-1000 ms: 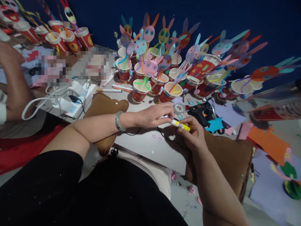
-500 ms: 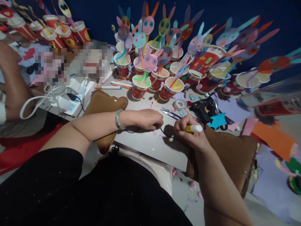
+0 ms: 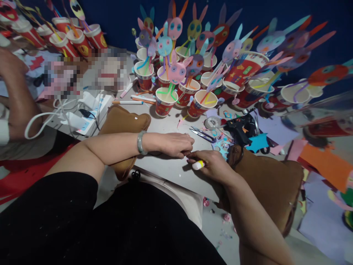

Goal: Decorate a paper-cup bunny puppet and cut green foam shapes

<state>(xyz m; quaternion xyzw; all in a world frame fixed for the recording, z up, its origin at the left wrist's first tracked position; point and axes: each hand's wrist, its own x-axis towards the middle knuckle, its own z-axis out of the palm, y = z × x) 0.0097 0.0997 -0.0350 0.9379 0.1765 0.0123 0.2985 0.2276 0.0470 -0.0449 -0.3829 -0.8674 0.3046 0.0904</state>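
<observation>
Your R hand is curled round the white-and-yellow pen, smooth rounded end toward you; your L hand is half-curled, fingertips close to the R's, but what it pinches, if anything, can't be told. Risks: pointed metal snips lie just beyond the R hand, so a fwd. slip could prick; a knock beyond the L could tip the round-rimmed paper cup. Soft-looking, wrinkled brown cushion R of the R hand; flat, pale bench below both.

Craft workshop, rabbit-topped paper cups
</observation>
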